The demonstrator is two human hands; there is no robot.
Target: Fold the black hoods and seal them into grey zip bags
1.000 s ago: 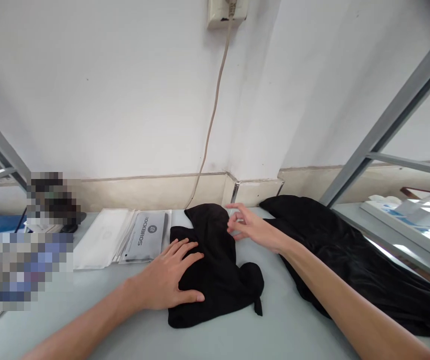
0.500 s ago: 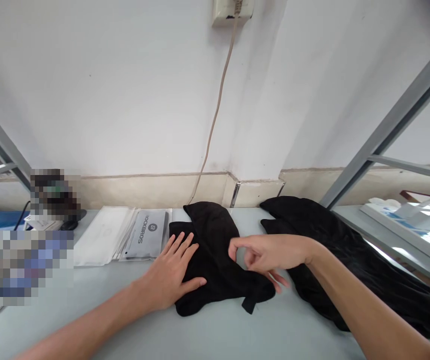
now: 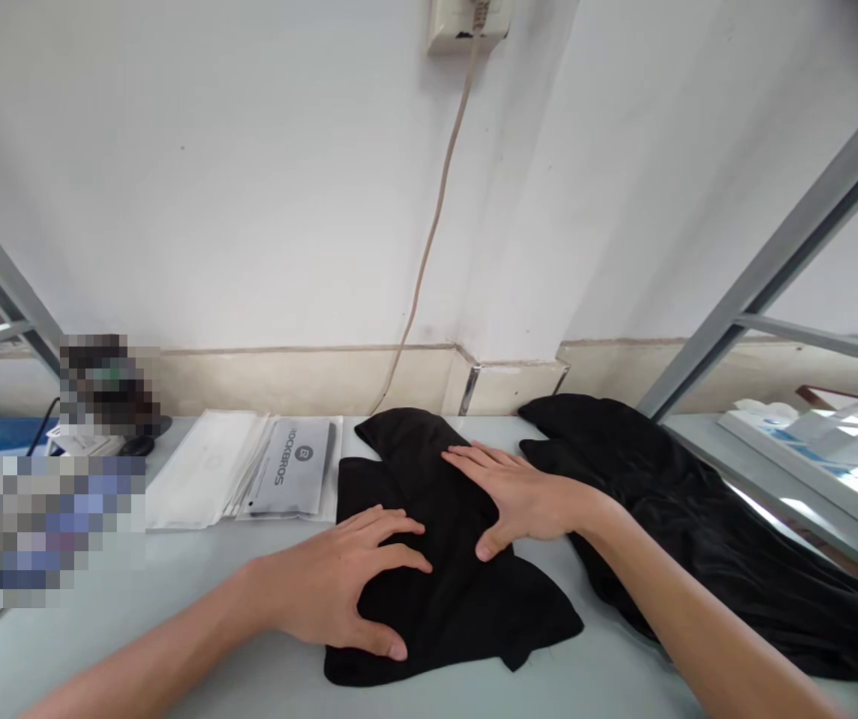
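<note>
A piece of black fabric (image 3: 450,599) lies spread on the pale table, with a small tab at its near right edge. My left hand (image 3: 346,574) rests on its left side, fingers apart and thumb toward the near edge. On the right side of the same cloth lies my right hand (image 3: 522,494), its fingers stretched out and thumb spread. Neither hand grips anything. Just left of the cloth is a grey packet marked ROCKBROS (image 3: 298,467) in a clear sleeve.
White plastic bags (image 3: 200,469) lie in a stack at the left. A large heap of black fabric (image 3: 668,519) covers the right of the table (image 3: 249,659). A cable (image 3: 439,200) hangs from a wall socket (image 3: 465,25). Metal posts (image 3: 765,260) stand at both sides.
The black cloth has been spread wider, its near edge closer to me. My right hand has gone from curled at its edge to flat on it. My left hand has shifted nearer.
</note>
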